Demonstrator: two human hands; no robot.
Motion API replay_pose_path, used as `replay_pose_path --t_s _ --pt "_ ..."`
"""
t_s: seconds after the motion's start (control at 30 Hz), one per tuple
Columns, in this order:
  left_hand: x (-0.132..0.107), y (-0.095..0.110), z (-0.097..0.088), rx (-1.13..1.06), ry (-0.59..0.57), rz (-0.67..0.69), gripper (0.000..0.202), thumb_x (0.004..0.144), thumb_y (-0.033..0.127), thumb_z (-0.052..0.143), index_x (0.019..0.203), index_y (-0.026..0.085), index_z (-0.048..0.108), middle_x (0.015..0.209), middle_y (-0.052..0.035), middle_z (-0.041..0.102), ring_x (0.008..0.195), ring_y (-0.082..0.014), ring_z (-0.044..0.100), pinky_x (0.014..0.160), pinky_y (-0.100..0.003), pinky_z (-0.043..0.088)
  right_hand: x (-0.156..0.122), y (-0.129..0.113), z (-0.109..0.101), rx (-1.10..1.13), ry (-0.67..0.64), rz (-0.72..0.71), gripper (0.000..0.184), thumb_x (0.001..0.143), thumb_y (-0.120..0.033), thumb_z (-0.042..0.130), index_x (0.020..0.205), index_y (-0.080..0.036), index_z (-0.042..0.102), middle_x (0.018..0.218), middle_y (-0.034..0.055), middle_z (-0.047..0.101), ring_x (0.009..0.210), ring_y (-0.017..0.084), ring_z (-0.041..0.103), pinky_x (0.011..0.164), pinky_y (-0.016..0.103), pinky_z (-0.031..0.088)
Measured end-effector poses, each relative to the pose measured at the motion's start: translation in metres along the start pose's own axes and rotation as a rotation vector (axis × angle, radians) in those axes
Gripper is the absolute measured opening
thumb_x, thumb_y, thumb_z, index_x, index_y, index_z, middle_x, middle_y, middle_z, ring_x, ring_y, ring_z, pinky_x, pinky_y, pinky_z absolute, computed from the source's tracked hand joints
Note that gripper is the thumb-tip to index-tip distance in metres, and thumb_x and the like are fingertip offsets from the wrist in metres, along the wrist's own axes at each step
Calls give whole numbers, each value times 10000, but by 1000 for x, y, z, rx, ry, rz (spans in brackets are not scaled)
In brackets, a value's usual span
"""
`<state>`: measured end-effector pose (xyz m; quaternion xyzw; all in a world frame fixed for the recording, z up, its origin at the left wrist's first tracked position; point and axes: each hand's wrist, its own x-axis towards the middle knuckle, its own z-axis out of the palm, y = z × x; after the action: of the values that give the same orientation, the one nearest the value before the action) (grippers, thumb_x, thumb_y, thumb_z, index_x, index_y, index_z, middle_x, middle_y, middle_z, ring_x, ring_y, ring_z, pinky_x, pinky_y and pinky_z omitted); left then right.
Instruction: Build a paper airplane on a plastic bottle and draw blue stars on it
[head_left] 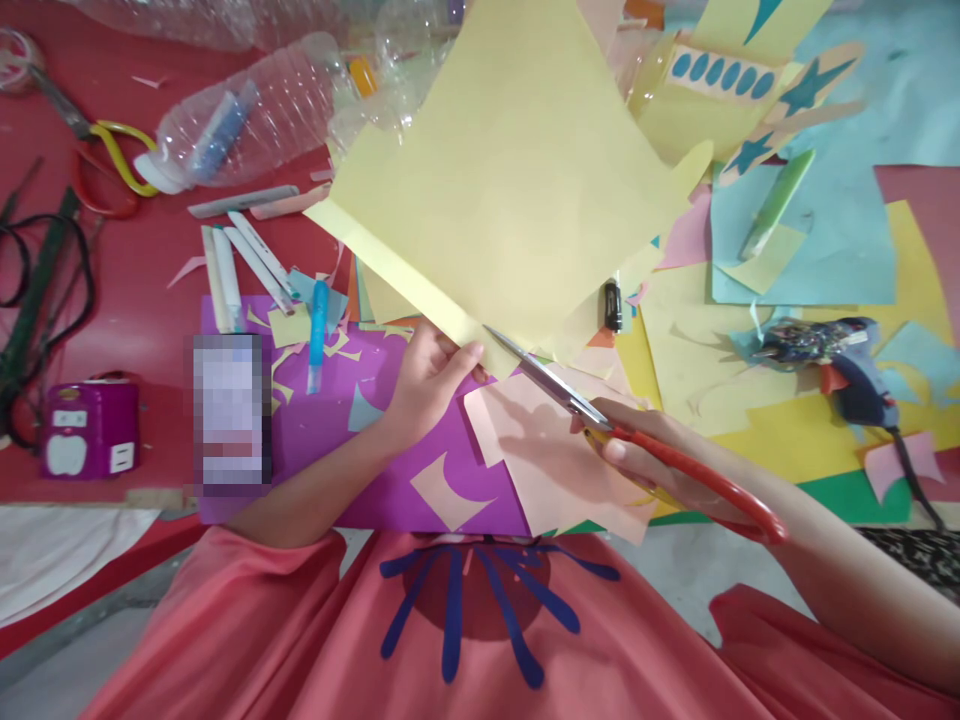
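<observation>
A large sheet of pale yellow paper point(517, 170) is held up in front of me, with a narrow folded strip along its lower left edge. My left hand point(435, 385) pinches that edge near the bottom corner, thumb on top. My right hand point(637, 445) is closed around scissors point(559, 388) with red and yellow handles. The blade tips touch the paper's edge just right of my left thumb, and the blades look almost together. Beneath lie pink paper sheets point(570, 460) and purple paper point(405, 480) with cut scraps.
Plastic bottles point(255, 115) and a second pair of scissors point(97, 140) lie at the back left. Markers point(259, 260), a phone point(231, 410) and a purple sharpener point(90, 428) are on the left. A glue gun point(832, 360) with its cord and a green cutter point(780, 205) lie right.
</observation>
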<state>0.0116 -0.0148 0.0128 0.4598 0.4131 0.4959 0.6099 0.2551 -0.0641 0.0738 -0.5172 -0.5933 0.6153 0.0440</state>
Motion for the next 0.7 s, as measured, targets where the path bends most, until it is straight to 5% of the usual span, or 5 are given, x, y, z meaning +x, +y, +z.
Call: replay_pose_path --t_s 0.27,0.7 --pt "-2 1 0 22 -21 -13 330 834 386 736 974 212 492 713 56 668 568 -91 664 501 -195 542 -2 19 0 -97 -12 -121 632 894 -758 318 1012 -196 582 701 13 540 571 116 476 536 248 387" --pt "-8 9 3 50 -110 -78 383 822 443 739 968 215 468 687 57 635 544 -94 644 507 -206 544 -5 -4 -6 -69 -155 -59 669 880 -782 272 1094 -209 544 789 63 625 692 191 597 634 317 492"
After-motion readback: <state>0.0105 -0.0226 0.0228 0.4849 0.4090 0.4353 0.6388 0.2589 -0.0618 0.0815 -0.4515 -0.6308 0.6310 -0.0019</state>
